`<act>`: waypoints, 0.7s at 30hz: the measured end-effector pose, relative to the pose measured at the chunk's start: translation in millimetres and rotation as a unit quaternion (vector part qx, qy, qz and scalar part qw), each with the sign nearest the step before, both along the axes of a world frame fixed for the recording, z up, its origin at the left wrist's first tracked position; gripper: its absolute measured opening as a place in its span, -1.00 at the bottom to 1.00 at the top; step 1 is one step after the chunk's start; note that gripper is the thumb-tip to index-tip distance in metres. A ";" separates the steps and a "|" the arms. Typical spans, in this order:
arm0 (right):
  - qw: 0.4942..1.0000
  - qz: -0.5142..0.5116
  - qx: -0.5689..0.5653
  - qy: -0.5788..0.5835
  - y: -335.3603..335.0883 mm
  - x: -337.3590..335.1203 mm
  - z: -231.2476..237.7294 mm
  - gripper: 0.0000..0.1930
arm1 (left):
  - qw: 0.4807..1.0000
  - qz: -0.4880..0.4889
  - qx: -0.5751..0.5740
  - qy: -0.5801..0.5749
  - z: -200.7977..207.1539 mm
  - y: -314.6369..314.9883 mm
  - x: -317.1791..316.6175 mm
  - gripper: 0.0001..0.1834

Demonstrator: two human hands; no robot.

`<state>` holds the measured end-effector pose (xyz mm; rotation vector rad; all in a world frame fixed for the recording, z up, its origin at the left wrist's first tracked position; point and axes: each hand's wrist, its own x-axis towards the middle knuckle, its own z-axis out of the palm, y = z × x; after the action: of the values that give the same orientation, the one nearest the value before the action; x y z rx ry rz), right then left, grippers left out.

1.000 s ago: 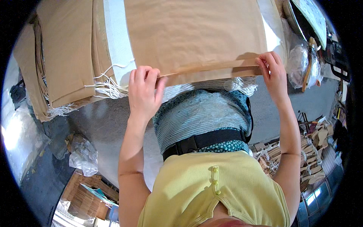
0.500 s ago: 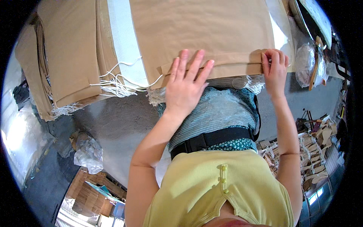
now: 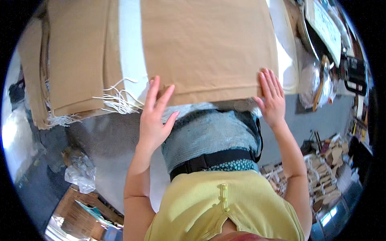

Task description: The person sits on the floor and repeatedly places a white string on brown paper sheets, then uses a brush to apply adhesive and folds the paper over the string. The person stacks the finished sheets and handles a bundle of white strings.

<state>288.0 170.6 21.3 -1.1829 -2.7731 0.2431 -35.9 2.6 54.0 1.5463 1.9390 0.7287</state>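
Note:
A large brown paper sack (image 3: 209, 48) lies flat before me, its near edge folded into a seam. My left hand (image 3: 155, 114) is at the sack's near left corner, fingers stretched and spread, thumb apart, holding nothing. At the near right corner, my right hand (image 3: 273, 100) lies with straight fingers on the sack's edge, thumb out to the side, also holding nothing. A white woven strip (image 3: 130, 44) shows along the left side of the sack. Loose white threads (image 3: 118, 100) hang beside my left hand.
More brown sacks (image 3: 78, 60) are stacked on the left, with thread ends below. To the right are a clear plastic bag (image 3: 309, 78), a wooden-handled tool (image 3: 321, 86) and a black machine part (image 3: 356, 70). Bundled brown pieces (image 3: 317, 176) lie low right, cardboard (image 3: 74, 209) low left.
My left hand has moved left and spread its fingers. My right hand has let go of the sack's edge and straightened out. The near fold now lies flatter, and the whole view has shifted.

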 end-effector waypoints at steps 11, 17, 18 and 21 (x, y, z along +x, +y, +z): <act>0.773 -0.214 -0.530 0.275 6.2 -10.4 8.3 -0.84 | 0.950 0.267 0.086 -0.139 35.4 -9.3 -58.1 -0.82; 0.843 0.020 -0.503 0.190 -30.3 -128.4 29.3 -0.76 | 0.825 0.457 0.322 -0.082 61.6 -65.6 -104.7 -0.88; 0.839 0.044 -0.492 0.228 -31.1 -152.4 33.4 -0.75 | 0.792 0.500 0.333 -0.106 64.9 -78.3 -115.9 -0.85; 0.815 0.077 -0.520 0.244 -32.7 -224.0 49.4 -0.74 | 0.755 0.552 0.353 0.006 62.3 -118.2 -167.2 -0.84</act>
<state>63.9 137.9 70.7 -0.7821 -2.1775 1.9373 -203.1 -115.6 116.3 0.4678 2.6751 2.1137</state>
